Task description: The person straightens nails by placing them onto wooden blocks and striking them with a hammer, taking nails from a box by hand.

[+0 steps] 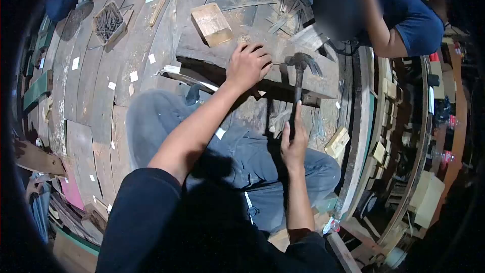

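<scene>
My right hand (294, 146) is wrapped round the handle of a claw hammer (299, 78), whose metal head is over the right part of a low, thick wooden bench (323, 78). My left hand (249, 64) rests at the middle of the bench top, its fingers curled and bent downward. Whatever lies under those fingers is hidden by the hand. Just beyond it sits a pale wood block (211, 24), on the left part of the bench.
A box of nails (108, 26) stands on the plank floor (98, 106) at the upper left. A person in dark clothes (411, 23) sits at the upper right, another person (63, 0) at the upper left. Small wood blocks (379, 151) line the right side.
</scene>
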Tool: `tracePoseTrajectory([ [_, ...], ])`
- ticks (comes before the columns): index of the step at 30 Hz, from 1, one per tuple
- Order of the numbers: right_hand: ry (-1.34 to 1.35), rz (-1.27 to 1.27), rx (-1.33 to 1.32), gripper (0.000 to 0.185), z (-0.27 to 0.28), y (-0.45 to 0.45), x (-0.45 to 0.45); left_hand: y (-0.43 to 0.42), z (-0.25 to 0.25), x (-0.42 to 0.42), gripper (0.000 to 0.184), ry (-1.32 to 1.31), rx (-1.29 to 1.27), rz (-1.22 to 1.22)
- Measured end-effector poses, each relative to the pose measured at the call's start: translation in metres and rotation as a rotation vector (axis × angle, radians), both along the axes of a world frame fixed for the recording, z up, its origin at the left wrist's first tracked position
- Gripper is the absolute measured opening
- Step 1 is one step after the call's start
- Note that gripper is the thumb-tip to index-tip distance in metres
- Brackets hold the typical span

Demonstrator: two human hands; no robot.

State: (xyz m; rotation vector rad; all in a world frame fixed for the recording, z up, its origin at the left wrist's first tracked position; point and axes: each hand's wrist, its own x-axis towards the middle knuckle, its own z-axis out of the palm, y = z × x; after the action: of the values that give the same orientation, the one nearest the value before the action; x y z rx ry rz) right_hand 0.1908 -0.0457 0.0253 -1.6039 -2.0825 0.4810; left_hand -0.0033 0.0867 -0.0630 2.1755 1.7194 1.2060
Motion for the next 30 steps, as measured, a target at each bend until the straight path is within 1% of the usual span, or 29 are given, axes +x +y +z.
tracePoseTrajectory([
  [2,-0.036,-0.005,0.203,0.060,-0.001,0.002,0.003,0.002,-0.002,-0.003,0.016,0.016,0.027,0.005],
  [3,0.038,-0.050,0.159,0.060,0.007,-0.001,-0.002,0.002,-0.002,-0.004,0.015,0.007,0.025,0.003],
  [5,0.023,-0.046,0.153,0.061,0.008,-0.004,-0.003,0.001,0.000,-0.003,0.015,0.022,0.050,0.016],
  [7,-0.029,0.042,0.086,0.062,-0.005,0.000,0.002,0.001,-0.003,-0.002,0.016,0.022,0.022,0.008],
  [8,-0.005,0.029,-0.105,0.061,-0.007,0.000,0.003,0.002,-0.002,-0.002,0.016,0.022,0.014,0.008],
  [11,-0.009,0.006,0.167,0.060,-0.003,0.003,0.007,0.003,-0.002,-0.003,0.017,0.023,0.012,-0.006],
  [12,0.095,-0.046,0.100,0.061,0.003,-0.002,0.003,0.003,-0.001,-0.003,0.016,-0.006,0.031,-0.010],
  [15,0.053,-0.040,-0.018,0.059,0.005,-0.006,0.001,0.000,0.005,-0.004,0.016,0.024,0.014,-0.007],
  [16,0.052,0.037,-0.080,0.062,0.005,-0.002,0.000,-0.003,0.008,-0.004,0.016,0.035,-0.005,-0.006],
  [17,0.029,0.010,-0.107,0.064,-0.003,-0.002,0.001,-0.003,0.001,-0.002,0.018,0.023,0.050,0.032],
  [18,0.062,-0.050,-0.169,0.066,0.000,-0.003,0.005,0.000,0.003,-0.003,0.019,0.045,-0.009,-0.017],
  [19,0.058,-0.068,-0.157,0.064,0.003,0.000,0.007,0.000,0.002,-0.001,0.019,0.049,0.020,0.011],
  [20,0.105,-0.088,-0.142,0.061,-0.006,-0.001,0.013,0.000,0.003,-0.001,0.017,0.052,0.033,0.021],
  [21,0.173,-0.157,-0.276,0.060,-0.006,-0.004,0.017,0.002,0.001,0.000,0.014,0.010,0.043,0.011],
  [22,0.179,-0.120,-0.025,0.060,-0.019,-0.005,0.018,0.003,0.002,0.000,0.014,0.001,0.078,0.009],
  [24,0.613,-0.280,-0.307,0.062,-0.018,-0.010,0.017,0.002,0.007,-0.002,0.015,-0.001,0.082,0.010],
  [25,0.871,-0.335,-0.442,0.063,-0.025,-0.009,0.021,-0.001,0.011,-0.003,0.016,-0.019,0.067,0.005],
  [28,1.021,-0.393,-0.486,0.065,-0.031,0.000,0.028,0.000,0.010,-0.002,0.020,-0.104,-0.039,0.020],
  [30,1.073,-0.396,-0.542,0.065,-0.043,0.002,0.039,0.003,0.013,0.000,0.019,-0.207,-0.135,0.010],
])
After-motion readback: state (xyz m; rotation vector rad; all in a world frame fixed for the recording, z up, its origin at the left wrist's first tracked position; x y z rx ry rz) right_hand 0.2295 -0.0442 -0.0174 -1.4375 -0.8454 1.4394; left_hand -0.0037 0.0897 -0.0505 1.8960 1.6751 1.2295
